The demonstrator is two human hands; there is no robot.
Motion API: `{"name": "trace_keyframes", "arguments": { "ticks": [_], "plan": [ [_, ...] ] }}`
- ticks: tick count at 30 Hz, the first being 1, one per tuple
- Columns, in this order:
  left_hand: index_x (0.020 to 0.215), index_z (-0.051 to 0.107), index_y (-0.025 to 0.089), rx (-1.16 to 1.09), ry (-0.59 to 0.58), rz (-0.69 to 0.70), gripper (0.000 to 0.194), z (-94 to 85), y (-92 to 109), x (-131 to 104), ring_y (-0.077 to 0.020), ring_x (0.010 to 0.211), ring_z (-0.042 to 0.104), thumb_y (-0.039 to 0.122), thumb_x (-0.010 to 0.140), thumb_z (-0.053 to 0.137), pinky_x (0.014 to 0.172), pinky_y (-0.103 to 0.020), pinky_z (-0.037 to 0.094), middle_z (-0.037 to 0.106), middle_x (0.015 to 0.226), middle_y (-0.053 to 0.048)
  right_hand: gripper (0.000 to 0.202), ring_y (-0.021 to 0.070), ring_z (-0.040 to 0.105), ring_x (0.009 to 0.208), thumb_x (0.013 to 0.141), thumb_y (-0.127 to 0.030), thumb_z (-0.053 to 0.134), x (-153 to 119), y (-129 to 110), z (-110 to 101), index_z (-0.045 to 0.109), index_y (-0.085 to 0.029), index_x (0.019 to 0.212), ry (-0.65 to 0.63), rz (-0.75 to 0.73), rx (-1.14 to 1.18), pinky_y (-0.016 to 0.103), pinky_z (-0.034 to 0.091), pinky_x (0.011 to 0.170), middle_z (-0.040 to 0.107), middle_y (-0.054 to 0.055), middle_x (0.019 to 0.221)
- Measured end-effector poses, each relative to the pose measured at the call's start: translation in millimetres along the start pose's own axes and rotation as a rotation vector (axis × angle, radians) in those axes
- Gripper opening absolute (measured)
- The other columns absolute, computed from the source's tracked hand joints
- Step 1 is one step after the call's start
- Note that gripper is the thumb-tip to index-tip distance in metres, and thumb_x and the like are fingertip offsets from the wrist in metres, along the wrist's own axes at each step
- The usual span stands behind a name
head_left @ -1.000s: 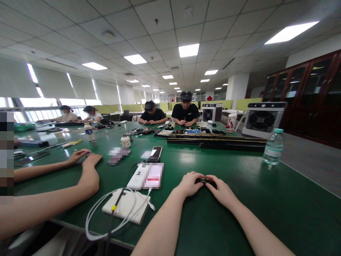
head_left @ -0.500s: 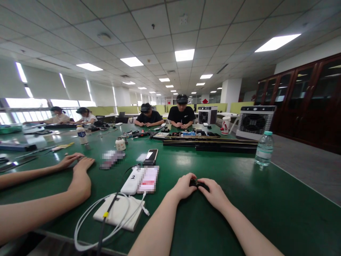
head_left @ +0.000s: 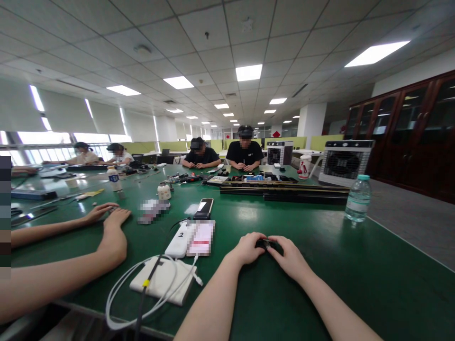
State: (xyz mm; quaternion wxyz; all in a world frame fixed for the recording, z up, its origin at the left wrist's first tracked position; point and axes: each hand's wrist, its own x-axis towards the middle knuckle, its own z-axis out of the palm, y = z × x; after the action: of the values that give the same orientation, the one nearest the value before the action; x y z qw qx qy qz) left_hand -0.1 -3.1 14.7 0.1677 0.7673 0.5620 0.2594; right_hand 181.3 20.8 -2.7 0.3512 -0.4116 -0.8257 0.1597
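Note:
Both my hands meet over the green tabletop (head_left: 313, 227), around a small dark part (head_left: 269, 243) whose kind I cannot make out. My left hand (head_left: 249, 247) is closed on its left end, thumb and fingers pinching. From the other side my right hand (head_left: 289, 255) grips it, the thumb tip near the middle of the part. The fingers cover much of it. Left of my forearm lie a white power bank (head_left: 178, 240) marked 2 and a phone with a blurred lit screen (head_left: 201, 238).
A white box (head_left: 142, 279) with a looped white cable sits at the near left. A water bottle (head_left: 357, 199) stands to the right. Black rails (head_left: 302, 195) lie across the table ahead. At left, a co-worker's hands (head_left: 115, 214) rest on the table; other people sit farther back.
The whole view has shifted slightly, with things appearing a little farther right. My hands stay together on the dark part, and slightly more of it shows between my fingers.

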Motion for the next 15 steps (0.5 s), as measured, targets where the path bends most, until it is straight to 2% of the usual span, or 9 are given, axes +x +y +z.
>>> {"name": "trace_keyframes", "arguments": {
  "ticks": [5, 8, 15],
  "plan": [
    [0.122, 0.058, 0.021, -0.042, 0.008, -0.001, 0.047, 3.2, -4, 1, -0.0242, 0.113, 0.057, 0.02, 0.076, 0.064, 0.102, -0.038, 0.044, 0.062, 0.124, -0.006, 0.04, 0.0257, 0.057, 0.114, 0.079, -0.032, 0.053, 1, 6, 4, 0.061, -0.021, 0.117, -0.05, 0.019, 0.006, 0.042, 0.042, 0.101, 0.065, 0.009, 0.12],
    [0.125, 0.055, 0.02, -0.09, 0.004, 0.0, 0.051, 3.7, -4, 1, -0.0231, 0.115, 0.057, 0.019, 0.075, 0.064, 0.104, -0.036, 0.043, 0.061, 0.126, -0.007, 0.04, 0.025, 0.058, 0.112, 0.079, -0.032, 0.052, 2, 11, 6, 0.061, -0.021, 0.116, -0.061, 0.052, 0.013, 0.041, 0.043, 0.1, 0.065, 0.008, 0.119],
    [0.127, 0.055, 0.017, -0.043, 0.01, -0.024, 0.051, 2.8, -6, 2, -0.0266, 0.117, 0.054, 0.032, 0.079, 0.062, 0.105, -0.039, 0.041, 0.058, 0.129, -0.011, 0.037, 0.0249, 0.06, 0.11, 0.079, -0.03, 0.053, 2, 13, 5, 0.061, -0.021, 0.114, -0.054, 0.075, 0.038, 0.041, 0.044, 0.098, 0.065, 0.009, 0.119]
  ]
}}
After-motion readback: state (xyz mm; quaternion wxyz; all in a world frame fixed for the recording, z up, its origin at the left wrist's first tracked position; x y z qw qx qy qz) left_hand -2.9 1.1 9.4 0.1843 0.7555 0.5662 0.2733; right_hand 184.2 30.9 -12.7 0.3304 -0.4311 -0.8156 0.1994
